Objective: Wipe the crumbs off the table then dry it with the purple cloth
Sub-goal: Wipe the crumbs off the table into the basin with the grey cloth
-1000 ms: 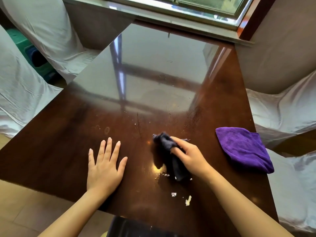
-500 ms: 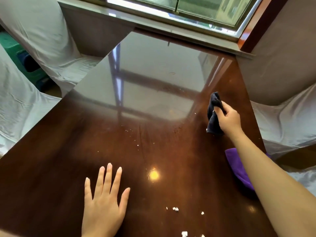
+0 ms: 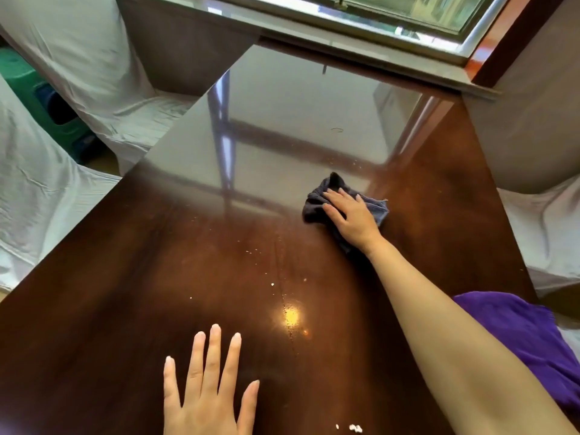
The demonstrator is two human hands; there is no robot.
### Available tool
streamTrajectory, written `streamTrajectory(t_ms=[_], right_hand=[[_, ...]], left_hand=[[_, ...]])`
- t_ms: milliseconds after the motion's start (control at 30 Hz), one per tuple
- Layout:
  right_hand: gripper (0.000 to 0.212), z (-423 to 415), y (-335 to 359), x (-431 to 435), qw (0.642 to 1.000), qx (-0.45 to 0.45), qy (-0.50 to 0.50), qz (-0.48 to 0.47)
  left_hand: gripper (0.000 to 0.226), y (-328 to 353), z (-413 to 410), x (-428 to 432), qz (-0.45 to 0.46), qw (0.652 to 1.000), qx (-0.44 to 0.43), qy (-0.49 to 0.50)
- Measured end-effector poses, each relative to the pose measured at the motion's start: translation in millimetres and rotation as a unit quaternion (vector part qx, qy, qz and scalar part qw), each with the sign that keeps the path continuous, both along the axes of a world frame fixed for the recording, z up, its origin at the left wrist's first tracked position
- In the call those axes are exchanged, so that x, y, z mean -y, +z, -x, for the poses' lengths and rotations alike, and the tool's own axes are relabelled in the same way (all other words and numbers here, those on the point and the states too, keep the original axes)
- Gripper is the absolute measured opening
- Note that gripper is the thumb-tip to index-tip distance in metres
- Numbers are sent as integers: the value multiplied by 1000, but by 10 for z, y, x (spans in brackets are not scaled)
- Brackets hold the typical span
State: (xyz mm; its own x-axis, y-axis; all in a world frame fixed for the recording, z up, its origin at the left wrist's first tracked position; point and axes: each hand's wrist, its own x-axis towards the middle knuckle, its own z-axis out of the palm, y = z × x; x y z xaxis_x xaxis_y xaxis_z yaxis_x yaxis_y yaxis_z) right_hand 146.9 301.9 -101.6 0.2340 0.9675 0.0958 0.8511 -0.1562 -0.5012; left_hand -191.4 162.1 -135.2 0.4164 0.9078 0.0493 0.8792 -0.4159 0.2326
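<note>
My right hand [image 3: 353, 216] presses flat on a dark blue-grey cloth [image 3: 317, 200] in the far middle-right of the glossy brown table [image 3: 157, 277]. My left hand [image 3: 207, 394] lies flat with fingers spread on the near part of the table and holds nothing. Small white crumbs [image 3: 354, 428] sit at the near edge, and finer specks [image 3: 272, 284] dot the middle. The purple cloth [image 3: 518, 334] lies at the table's right edge, partly hidden behind my right forearm.
Chairs draped in white covers [image 3: 37, 189] stand to the left and right [image 3: 549, 233] of the table. A window sill [image 3: 345, 36] runs along the far end. A green bin [image 3: 40, 98] stands on the floor at left.
My right hand carried the dark cloth from the near middle out to the far right, then swept it left and flattened on it. The view tilted up, and my left hand stayed put.
</note>
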Motion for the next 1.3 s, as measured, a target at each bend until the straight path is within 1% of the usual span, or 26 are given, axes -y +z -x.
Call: streamTrajectory(t_ms=[267, 333, 467, 600, 733, 867, 967, 1100, 1233, 1300], right_hand=[[44, 721, 5, -140, 992, 10, 125, 12], [44, 929, 5, -22, 986, 10, 165, 6], [45, 1165, -9, 66, 969, 14, 246, 11], [44, 1220, 27, 406, 953, -6, 303, 22], [43, 1148, 47, 936, 942, -3, 336, 27], [42, 909, 72, 1463, 938, 8, 344, 43], [42, 717, 96, 1799, 943, 7, 327, 60], [43, 518, 83, 2213, 957, 2, 281, 65], [43, 394, 77, 2628, 970, -4, 233, 72], [42, 403, 72, 2803, 977, -10, 203, 68]], left_hand=[[64, 97, 14, 41, 28, 999, -19, -1], [63, 134, 30, 140, 36, 999, -31, -1], [67, 163, 8, 79, 46, 998, -46, 6], [68, 207, 7, 71, 47, 996, -72, 2], [70, 210, 18, 88, 42, 996, -81, 5], [71, 201, 19, 81, 26, 997, -77, 4], [70, 169, 21, 79, 12, 997, -80, 3], [73, 133, 22, 66, 1, 997, -75, 12], [63, 103, 16, 79, 5, 998, -62, 10], [62, 97, 16, 79, 6, 998, -58, 11]])
